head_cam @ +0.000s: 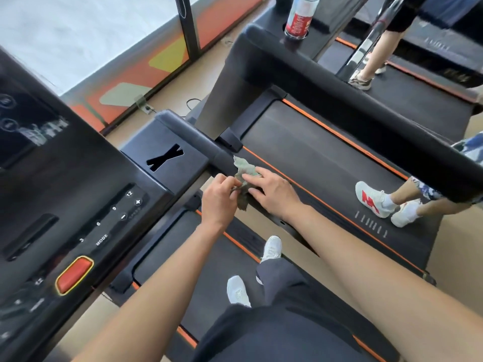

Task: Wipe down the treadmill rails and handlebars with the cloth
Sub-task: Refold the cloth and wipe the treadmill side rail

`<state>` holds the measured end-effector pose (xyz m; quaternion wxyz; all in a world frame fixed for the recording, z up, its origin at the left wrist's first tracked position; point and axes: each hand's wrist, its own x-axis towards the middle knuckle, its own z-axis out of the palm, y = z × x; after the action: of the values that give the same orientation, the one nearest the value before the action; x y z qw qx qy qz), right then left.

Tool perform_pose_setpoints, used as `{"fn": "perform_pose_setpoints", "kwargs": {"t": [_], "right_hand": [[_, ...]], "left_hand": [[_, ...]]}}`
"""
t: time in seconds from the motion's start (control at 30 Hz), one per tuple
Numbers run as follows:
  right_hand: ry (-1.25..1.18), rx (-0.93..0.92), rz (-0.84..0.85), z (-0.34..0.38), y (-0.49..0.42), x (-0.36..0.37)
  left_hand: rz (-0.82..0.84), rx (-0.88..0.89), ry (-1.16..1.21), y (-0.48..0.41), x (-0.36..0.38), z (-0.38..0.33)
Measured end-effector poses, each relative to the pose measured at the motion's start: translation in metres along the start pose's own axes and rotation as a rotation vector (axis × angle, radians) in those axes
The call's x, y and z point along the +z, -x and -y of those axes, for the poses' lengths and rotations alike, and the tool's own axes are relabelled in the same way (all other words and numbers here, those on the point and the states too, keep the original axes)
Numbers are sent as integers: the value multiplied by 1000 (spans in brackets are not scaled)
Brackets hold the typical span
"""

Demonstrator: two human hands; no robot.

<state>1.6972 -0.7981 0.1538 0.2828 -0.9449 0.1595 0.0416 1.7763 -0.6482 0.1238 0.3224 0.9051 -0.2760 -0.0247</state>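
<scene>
A crumpled grey-green cloth lies on the black right handlebar of the treadmill I stand on, just past the console. My left hand pinches the near edge of the cloth with curled fingers. My right hand lies over the cloth on the handlebar, fingers fairly straight and pressing down. Most of the handlebar under my hands is hidden. The console with its red stop button fills the left.
A second treadmill runs alongside on the right, with a person's white shoes on its belt. Its thick handlebar crosses above. A spray can stands in its cup holder. Another person's legs appear further back.
</scene>
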Motion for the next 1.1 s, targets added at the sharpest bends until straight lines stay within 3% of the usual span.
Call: {"fn": "perform_pose_setpoints", "kwargs": {"t": [0.2,0.4,0.57,0.8,1.1], "right_hand": [[-50,23,-70,-11,7,-5],[-41,135,-156,-28,43,-9],[-25,201,-110,-31,48,-12],[-81,155,-54,-5,-6,-12],[-139,-46,21,40,-105,0]], "left_hand": [[-4,18,29,10,8,-8],[66,189,58,19,15,-21],[97,264,10,14,11,-27],[69,228,-111,-19,-13,-4],[17,92,-223,-81,-60,41]]}}
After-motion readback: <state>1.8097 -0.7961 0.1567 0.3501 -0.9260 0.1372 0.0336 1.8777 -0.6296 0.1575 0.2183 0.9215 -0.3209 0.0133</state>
